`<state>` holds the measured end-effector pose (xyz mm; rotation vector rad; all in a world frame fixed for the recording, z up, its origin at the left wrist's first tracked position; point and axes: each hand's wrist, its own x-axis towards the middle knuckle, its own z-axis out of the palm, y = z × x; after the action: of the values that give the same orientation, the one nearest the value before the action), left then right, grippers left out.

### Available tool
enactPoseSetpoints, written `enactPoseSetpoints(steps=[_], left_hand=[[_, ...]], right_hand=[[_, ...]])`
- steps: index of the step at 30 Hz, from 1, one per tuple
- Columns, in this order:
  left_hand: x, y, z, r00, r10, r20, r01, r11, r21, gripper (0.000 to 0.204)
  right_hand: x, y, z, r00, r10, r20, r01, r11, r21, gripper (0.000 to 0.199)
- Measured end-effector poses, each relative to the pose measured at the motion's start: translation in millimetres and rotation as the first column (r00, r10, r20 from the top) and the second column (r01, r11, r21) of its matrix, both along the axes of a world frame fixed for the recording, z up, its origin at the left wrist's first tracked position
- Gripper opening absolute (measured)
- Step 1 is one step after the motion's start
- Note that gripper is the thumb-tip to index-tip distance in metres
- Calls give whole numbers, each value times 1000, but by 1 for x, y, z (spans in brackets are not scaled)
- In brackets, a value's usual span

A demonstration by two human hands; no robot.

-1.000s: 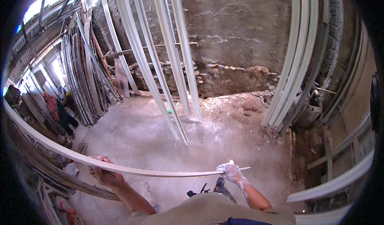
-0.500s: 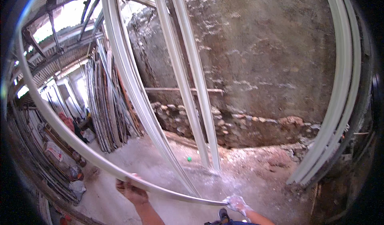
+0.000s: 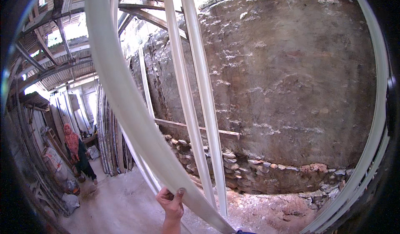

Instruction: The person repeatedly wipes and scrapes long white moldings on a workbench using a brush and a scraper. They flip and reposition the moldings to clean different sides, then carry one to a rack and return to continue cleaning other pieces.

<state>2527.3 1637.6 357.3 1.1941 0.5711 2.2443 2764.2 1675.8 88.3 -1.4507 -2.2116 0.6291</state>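
A long white moulding strip (image 3: 125,92) rises steeply from the lower middle up past the top left, bending with the lens. My left hand (image 3: 171,202) grips its underside near the lower end, thumb on the front face. My right hand is out of the picture; the strip's lower end runs off the bottom edge.
Two white strips (image 3: 196,92) lean against the rough stone wall (image 3: 291,88), and more (image 3: 375,130) stand at the right. A wooden ledge (image 3: 196,128) crosses the wall. Stacked boards (image 3: 110,142) stand at the left, with a person in a red headscarf (image 3: 75,150) and sacks (image 3: 54,163) nearby.
The strip has swung from nearly level to steeply upright. The view has tilted up toward the wall. My right hand, earlier on the strip's right end, has dropped out of view.
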Motion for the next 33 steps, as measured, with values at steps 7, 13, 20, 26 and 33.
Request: enactPoseSetpoints(steps=[7,13,20,26,33], left_hand=[[60,47,4,991,60,-122,-62,998,-16,14],[109,95,15,997,21,-71,-20,1000,13,15],[153,136,23,999,-8,-49,9,1000,19,15],[181,163,27,988,70,-137,-73,997,-12,15],[201,193,42,974,133,-182,-139,990,-18,10]], right_hand=[[38,52,12,997,40,-65,-38,999,26,29],[82,82,20,989,81,-126,-77,996,34,29],[123,108,24,977,89,-194,-86,996,24,29],[148,118,18,965,78,-249,-80,997,3,29],[165,120,8,935,6,-355,-20,999,-35,29]])
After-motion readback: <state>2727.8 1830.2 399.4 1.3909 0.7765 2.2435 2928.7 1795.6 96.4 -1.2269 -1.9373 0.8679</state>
